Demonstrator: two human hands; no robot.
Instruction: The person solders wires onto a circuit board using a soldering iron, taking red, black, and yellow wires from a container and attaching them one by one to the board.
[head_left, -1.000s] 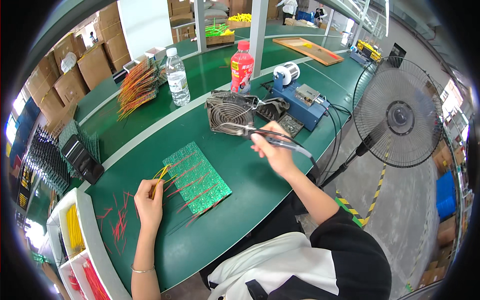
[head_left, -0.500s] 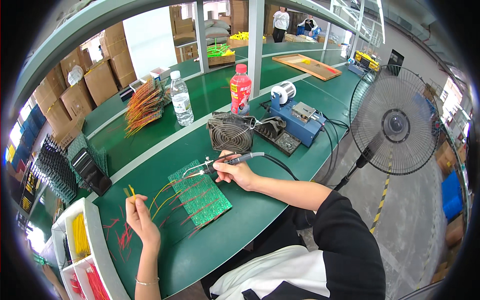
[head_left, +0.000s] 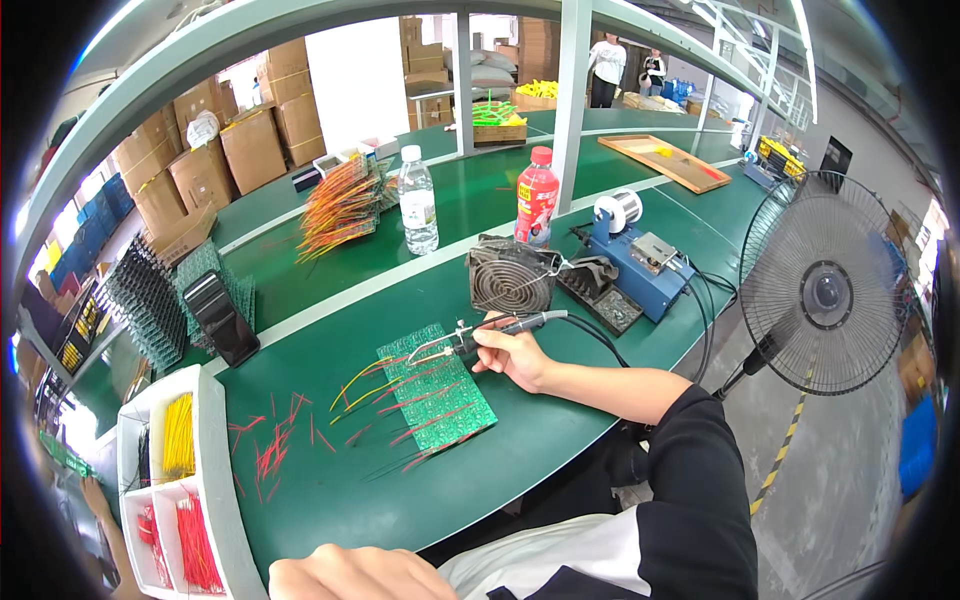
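My right hand point(head_left: 512, 355) grips a soldering iron point(head_left: 535, 322) with a thin metal feed tube fixed along it. Its tip is over the upper part of a green circuit board panel point(head_left: 450, 420). Several thin red and dark wires stick out from the panel, and yellow wires point(head_left: 362, 375) reach out from its upper left edge. At the bottom edge of the picture is my left hand point(head_left: 362, 575), knuckles up with the fingers curled under. Whatever it holds, if anything, is hidden.
Loose red wires point(head_left: 275, 450) lie left of the panel, beside a white foam box point(head_left: 225, 480) of sorted wires. Behind the panel stand a small square fan point(head_left: 510, 280), a blue solder feeder point(head_left: 640, 260) and two bottles. A pedestal fan point(head_left: 825, 290) stands at right.
My left hand has dropped from beside the panel to the bottom edge; the yellow wire pieces at its fingertips no longer show. The right hand keeps the iron at the panel. The whole view has shifted.
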